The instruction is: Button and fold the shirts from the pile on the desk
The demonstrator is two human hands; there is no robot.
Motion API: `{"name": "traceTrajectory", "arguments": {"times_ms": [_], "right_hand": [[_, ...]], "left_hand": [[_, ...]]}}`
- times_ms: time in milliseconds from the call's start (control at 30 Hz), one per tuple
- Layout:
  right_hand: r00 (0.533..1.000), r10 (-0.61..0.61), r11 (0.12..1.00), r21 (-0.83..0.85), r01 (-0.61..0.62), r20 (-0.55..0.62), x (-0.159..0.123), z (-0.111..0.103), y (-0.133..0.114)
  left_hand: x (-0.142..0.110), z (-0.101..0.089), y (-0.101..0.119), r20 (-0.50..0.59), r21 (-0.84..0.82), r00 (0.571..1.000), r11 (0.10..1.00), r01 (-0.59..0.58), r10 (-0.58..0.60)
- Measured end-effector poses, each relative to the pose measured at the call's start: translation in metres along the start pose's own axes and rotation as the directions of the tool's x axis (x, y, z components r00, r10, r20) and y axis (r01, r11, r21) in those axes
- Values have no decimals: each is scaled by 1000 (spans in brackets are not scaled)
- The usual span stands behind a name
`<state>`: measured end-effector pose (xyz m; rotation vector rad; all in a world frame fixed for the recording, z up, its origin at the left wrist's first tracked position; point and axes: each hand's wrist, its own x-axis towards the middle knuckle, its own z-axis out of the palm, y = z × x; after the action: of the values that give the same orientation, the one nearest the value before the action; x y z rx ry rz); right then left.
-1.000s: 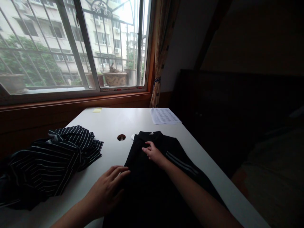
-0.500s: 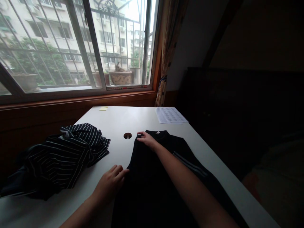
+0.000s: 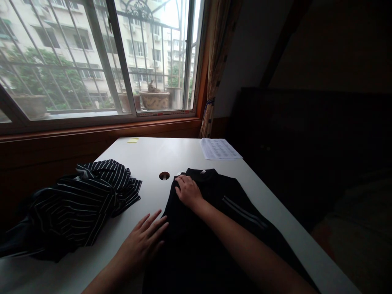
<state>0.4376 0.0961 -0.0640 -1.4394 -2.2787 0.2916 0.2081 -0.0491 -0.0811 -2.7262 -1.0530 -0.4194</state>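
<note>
A black top [image 3: 211, 245] with grey stripes down its right side lies spread on the white table [image 3: 150, 153], its collar toward the window. My right hand [image 3: 189, 191] rests on the fabric at the left shoulder, just left of the collar, palm down with the fingers a little bent and apart. At the garment's left edge lies my left hand [image 3: 143, 237], fingers stretched out and spread, the tips touching the cloth. Neither hand grips anything that I can see.
A crumpled black-and-white striped garment [image 3: 82, 208] lies on the left of the table. Beyond my right hand is a round cable hole [image 3: 164, 176]. Printed sheets [image 3: 219, 148] lie at the far right corner, a yellow note [image 3: 132, 140] at the far left. A window [image 3: 122, 61] stands behind.
My left hand has gone from pinching the edge of the black top to fingers spread out. My right hand has drawn slightly back from the shoulder edge and lies flatter on the cloth.
</note>
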Motion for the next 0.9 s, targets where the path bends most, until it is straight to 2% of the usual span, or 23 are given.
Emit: {"name": "traceTrajectory", "arguments": {"times_ms": [133,267,467,600,700,767,833,900], "right_hand": [[996,-55,997,-59,60,68,-18,10,1],[994,-60,995,-79,67,89,-22,18,2],[989,-91,992,-73,100,119,-16,22,-6],[980,-129,989,-47,138,153,-14,22,-13],[966,-213,977,23,212,149,-22,10,-13],[965,-257,966,60,253,59,-34,-7,-8],[969,-240,969,49,243,-66,-54,-30,5],[977,-153,988,-8,154,-149,-80,-55,27]], "left_hand": [[3,6,2,6,-13,1000,1000,28,-28],[9,6,7,15,-51,1000,998,-20,21],[10,-2,9,30,-95,993,989,116,-113],[13,-8,9,28,-115,989,983,146,-144],[15,-11,9,29,-125,990,982,144,-141],[16,-14,8,48,-142,990,980,142,-136],[16,-17,7,70,-168,987,974,151,-141],[16,-22,3,82,-194,984,966,171,-158]]}}
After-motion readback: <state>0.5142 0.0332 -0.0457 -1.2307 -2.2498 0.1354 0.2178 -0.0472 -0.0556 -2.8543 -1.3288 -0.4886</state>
